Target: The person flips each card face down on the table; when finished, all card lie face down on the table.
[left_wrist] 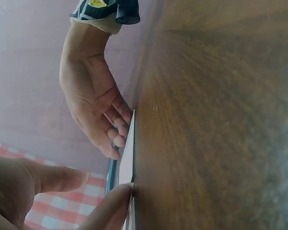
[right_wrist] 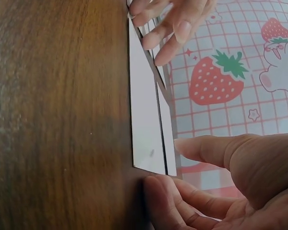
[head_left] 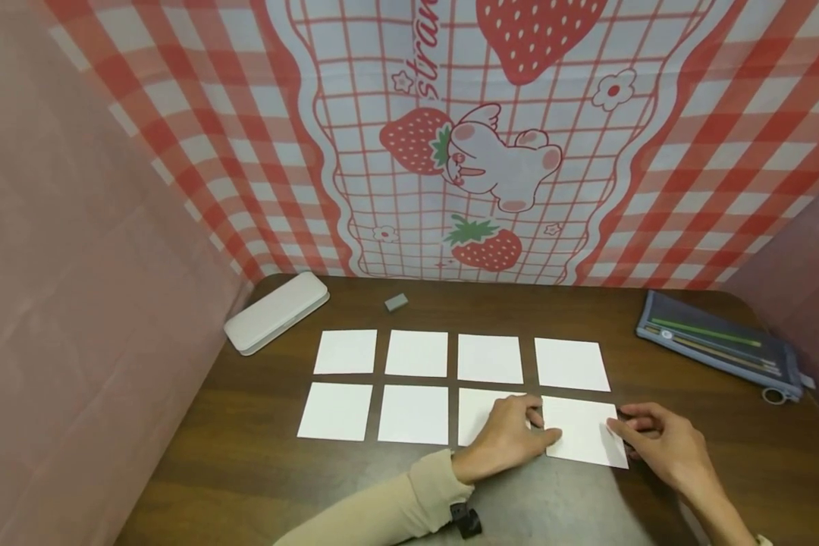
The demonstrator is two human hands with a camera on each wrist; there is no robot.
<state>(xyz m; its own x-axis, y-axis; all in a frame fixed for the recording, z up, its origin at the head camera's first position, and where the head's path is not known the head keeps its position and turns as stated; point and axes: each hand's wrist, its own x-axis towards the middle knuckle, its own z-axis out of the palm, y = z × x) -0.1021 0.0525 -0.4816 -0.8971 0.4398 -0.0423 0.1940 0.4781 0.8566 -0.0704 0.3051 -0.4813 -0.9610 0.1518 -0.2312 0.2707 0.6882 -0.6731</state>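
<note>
White square cards lie in two rows of several each. At the right end of the front row sits one card (head_left: pixel 583 432), with a hand on each side of it. My left hand (head_left: pixel 508 436) is at its left edge and partly covers the neighbouring card (head_left: pixel 474 415). In the left wrist view, a fingertip touches a card edge while the thumb stands off it. My right hand (head_left: pixel 669 447) is at the right edge. The right wrist view has its fingertips (right_wrist: pixel 156 189) beside the card's end, thumb raised apart, nothing pinched.
A white case (head_left: pixel 276 312) lies at the back left, and a small grey eraser-like block (head_left: pixel 396 302) near the back edge. A blue mesh pencil pouch (head_left: pixel 720 341) with pencils is at the right. A checked strawberry cloth (head_left: pixel 491 174) hangs behind the wooden table (head_left: pixel 246 470).
</note>
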